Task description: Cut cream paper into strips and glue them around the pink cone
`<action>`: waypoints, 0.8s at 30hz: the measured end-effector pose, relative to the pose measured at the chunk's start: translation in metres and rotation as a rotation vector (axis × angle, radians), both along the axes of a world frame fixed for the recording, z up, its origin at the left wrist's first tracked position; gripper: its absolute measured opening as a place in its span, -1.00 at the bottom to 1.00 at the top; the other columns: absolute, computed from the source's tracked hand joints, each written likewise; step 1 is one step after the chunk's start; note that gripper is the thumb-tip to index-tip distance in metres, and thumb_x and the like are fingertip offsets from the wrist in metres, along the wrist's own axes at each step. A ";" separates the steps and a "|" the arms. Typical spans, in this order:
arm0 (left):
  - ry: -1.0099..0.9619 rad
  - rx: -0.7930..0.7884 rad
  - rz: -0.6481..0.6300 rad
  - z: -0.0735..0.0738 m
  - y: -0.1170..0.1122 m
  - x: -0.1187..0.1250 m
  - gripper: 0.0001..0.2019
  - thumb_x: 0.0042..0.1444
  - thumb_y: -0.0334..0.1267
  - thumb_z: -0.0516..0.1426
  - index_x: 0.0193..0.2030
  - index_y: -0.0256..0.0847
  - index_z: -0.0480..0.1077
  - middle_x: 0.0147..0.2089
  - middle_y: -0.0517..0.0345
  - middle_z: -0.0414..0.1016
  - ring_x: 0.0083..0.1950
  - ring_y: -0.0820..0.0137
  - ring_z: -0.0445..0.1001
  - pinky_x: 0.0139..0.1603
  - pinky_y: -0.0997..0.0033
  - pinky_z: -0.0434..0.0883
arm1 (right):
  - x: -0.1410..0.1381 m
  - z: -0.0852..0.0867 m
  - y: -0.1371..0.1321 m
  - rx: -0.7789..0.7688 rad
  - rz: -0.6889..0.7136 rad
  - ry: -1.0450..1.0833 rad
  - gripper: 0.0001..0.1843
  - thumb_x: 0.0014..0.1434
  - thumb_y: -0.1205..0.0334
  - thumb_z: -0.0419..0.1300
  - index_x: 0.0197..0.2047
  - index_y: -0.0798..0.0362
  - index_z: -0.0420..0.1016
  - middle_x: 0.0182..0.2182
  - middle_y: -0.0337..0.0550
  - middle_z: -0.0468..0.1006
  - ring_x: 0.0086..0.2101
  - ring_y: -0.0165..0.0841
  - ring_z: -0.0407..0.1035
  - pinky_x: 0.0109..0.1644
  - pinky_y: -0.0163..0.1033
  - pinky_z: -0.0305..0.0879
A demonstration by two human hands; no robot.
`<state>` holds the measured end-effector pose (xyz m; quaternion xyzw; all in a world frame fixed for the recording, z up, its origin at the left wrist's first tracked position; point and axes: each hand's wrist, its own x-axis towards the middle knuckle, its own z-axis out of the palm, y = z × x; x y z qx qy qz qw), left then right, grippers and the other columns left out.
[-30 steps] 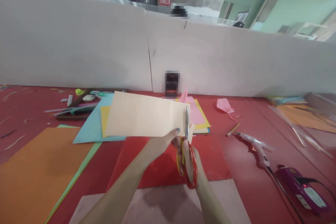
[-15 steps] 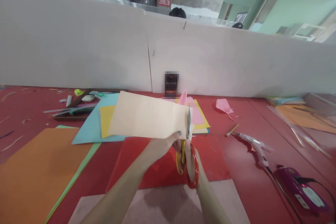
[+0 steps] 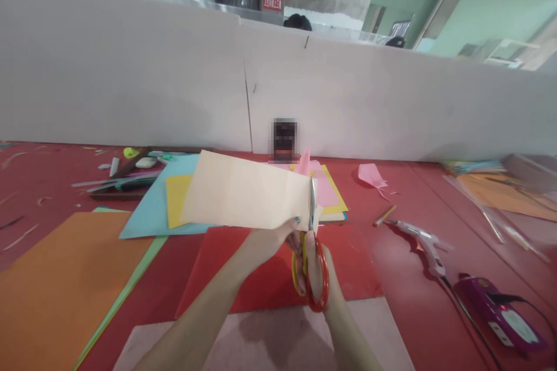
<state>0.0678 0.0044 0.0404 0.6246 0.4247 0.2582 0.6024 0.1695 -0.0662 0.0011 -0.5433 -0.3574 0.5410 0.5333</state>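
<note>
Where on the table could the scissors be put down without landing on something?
Bare red table lies between the red sheet and the glue gun. The far left, by the tool pile, is littered; the middle is stacked with coloured paper.

From my remote feed: matt cream paper sheet [image 3: 248, 191] meets bright metal blades on scissors [image 3: 311, 255] with glossy red and yellow plastic handles. Beneath, I see a matt red bench [image 3: 404, 278], flat orange card [image 3: 65, 278] and a shiny plastic glue gun [image 3: 424, 243].
</note>
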 end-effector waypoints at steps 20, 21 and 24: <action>-0.082 0.023 0.007 -0.007 -0.003 0.001 -0.59 0.05 -0.01 0.00 -0.69 -0.16 0.40 -0.66 0.18 0.45 -0.57 0.39 0.45 -0.42 0.47 0.40 | 0.004 -0.002 0.009 0.113 -0.287 -0.079 -0.66 0.08 -0.01 0.13 -0.51 0.01 0.11 -0.80 -0.49 0.10 -0.80 -0.57 0.02 -0.75 -0.45 -0.01; -0.109 0.024 -0.016 -0.007 -0.003 0.001 -0.60 0.06 -0.02 0.00 -0.65 -0.17 0.42 -0.65 0.19 0.46 -0.56 0.39 0.45 -0.41 0.48 0.40 | 0.005 -0.003 0.010 0.129 -0.295 -0.080 -0.66 0.08 0.00 0.13 -0.50 0.01 0.11 -0.79 -0.49 0.11 -0.80 -0.57 0.02 -0.75 -0.45 0.00; -0.105 0.043 -0.045 -0.007 -0.001 0.001 -0.64 0.07 -0.04 0.00 -0.56 -0.19 0.45 -0.58 0.19 0.49 -0.49 0.39 0.47 -0.35 0.47 0.41 | 0.007 -0.010 0.012 0.152 -0.307 -0.077 -0.66 0.09 -0.03 0.11 -0.48 0.01 0.11 -0.79 -0.49 0.11 -0.79 -0.56 0.02 -0.75 -0.45 0.00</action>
